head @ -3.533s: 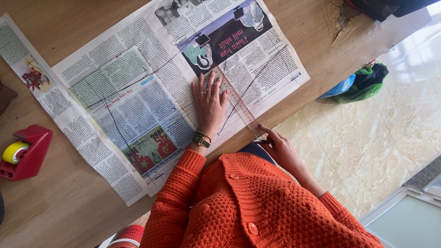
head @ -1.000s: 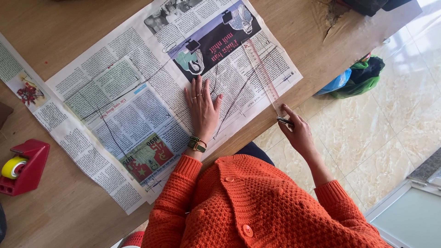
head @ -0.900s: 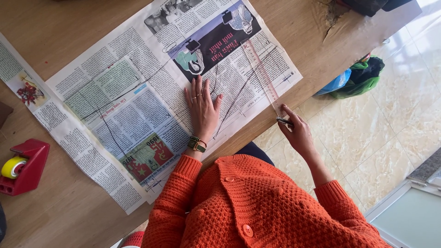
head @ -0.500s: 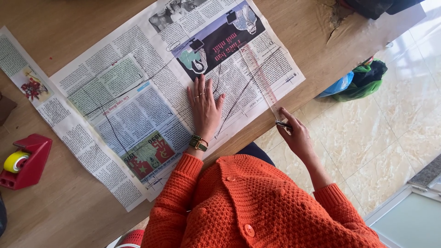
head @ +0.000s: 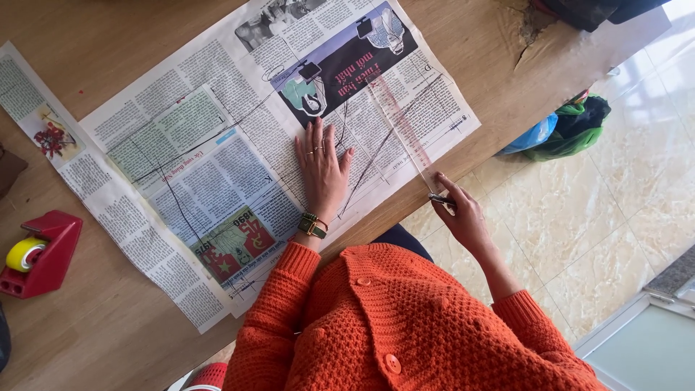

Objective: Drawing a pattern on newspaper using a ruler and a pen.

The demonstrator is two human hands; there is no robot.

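A large printed newspaper sheet (head: 239, 145) marked with dark pen lines lies flat across the middle of the wooden table (head: 108, 29). The left hand (head: 322, 170) presses on it, fingers spread. The right hand (head: 460, 213), centre right, pinches a dark pen (head: 440, 198) beside a clear plastic ruler (head: 402, 130). The paper looks thin, light and easily torn, best held flat.

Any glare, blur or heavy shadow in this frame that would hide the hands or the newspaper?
Head view: even daylight, sharp overall; left hand and newspaper clear; the clear ruler is faint against the print; bright glare on the floor at right, washing out the table's corner; right hand unobscured.
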